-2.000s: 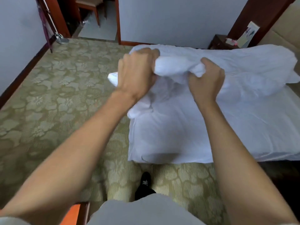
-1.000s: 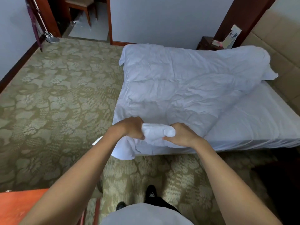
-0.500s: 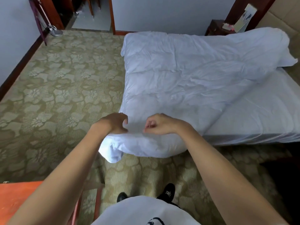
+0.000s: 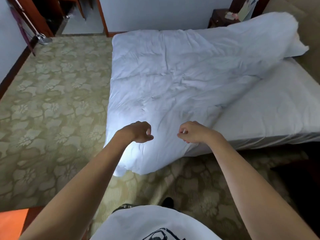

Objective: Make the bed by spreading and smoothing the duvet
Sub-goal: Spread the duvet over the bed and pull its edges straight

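Observation:
The white duvet (image 4: 173, 75) lies wrinkled and askew over the left part of the bed, its near corner hanging off the foot edge toward the carpet. The right side of the bed shows the bare white sheet (image 4: 270, 110). My left hand (image 4: 138, 132) and my right hand (image 4: 192, 133) hover side by side just above the duvet's near corner. Both have loosely curled fingers and hold nothing. At the far right the duvet bulges up against the headboard (image 4: 310, 28).
Patterned green carpet (image 4: 52, 101) surrounds the bed on the left and near sides. A dark nightstand (image 4: 220, 16) stands by the far wall. An orange wooden furniture edge (image 4: 12, 222) sits at lower left. A pole with a round base (image 4: 41, 38) leans near the open doorway.
Both hands swung the bunched duvet corner down onto the bed, let it go and moved apart. The duvet settled flatter, its corner draping over the foot edge.

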Action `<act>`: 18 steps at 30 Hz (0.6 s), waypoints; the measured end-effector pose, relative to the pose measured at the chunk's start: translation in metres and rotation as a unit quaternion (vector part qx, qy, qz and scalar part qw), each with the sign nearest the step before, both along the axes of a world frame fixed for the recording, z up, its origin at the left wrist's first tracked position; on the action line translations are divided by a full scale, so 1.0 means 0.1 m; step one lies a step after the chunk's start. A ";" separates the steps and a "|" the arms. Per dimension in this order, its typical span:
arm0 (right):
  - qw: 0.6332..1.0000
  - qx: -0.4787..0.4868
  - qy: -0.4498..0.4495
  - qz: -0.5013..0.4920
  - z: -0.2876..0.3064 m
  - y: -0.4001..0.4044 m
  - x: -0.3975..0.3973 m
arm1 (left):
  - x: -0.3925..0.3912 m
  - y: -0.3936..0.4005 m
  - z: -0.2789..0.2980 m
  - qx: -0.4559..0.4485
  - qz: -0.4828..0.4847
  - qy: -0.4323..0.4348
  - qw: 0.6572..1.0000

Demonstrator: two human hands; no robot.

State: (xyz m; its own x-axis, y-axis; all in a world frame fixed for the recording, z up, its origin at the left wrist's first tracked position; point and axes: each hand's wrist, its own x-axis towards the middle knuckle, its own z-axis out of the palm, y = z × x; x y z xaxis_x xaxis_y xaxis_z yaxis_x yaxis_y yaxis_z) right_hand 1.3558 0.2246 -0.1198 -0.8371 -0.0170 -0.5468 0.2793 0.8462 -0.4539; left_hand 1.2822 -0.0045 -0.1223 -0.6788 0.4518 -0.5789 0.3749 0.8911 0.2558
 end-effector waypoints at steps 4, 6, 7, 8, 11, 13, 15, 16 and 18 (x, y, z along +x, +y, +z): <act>0.999 0.039 0.005 -0.015 -0.02 0.54 0.08 | -0.04 0.54 -0.05 -0.004 -0.023 -0.010 1.000; 0.998 0.055 0.009 -0.026 -0.03 0.76 0.09 | -0.10 0.78 -0.06 -0.008 -0.031 -0.007 0.999; 0.997 0.061 0.010 -0.036 -0.04 0.87 0.09 | -0.13 0.89 -0.06 -0.010 -0.035 -0.005 0.999; 0.997 0.065 0.008 -0.044 -0.05 0.98 0.08 | -0.16 1.00 -0.07 -0.011 -0.039 -0.006 0.999; 0.996 0.067 -0.003 -0.061 -0.10 1.28 0.02 | -0.27 1.29 -0.12 -0.012 -0.048 -0.016 0.999; 0.995 0.065 -0.010 -0.073 -0.12 1.47 -0.04 | -0.37 1.46 -0.19 -0.017 -0.053 -0.027 0.998; 0.995 0.061 -0.018 -0.083 -0.14 1.66 -0.12 | -0.50 1.65 -0.28 -0.021 -0.059 -0.036 0.997; 0.994 0.059 -0.023 -0.086 -0.16 1.76 -0.18 | -0.57 1.76 -0.32 -0.021 -0.062 -0.043 0.997; 0.994 0.062 -0.029 -0.090 -0.20 1.98 -0.31 | -0.72 2.02 -0.40 -0.019 -0.069 -0.053 0.996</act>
State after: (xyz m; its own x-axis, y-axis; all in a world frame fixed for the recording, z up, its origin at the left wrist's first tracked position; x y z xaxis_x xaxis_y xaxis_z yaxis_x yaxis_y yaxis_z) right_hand 1.3251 0.4223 -0.1398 -0.7870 0.2004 -0.5835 0.4537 0.8289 -0.3272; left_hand 1.2099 0.1976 -0.1619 -0.5456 0.5133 -0.6624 0.4680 0.8424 0.2672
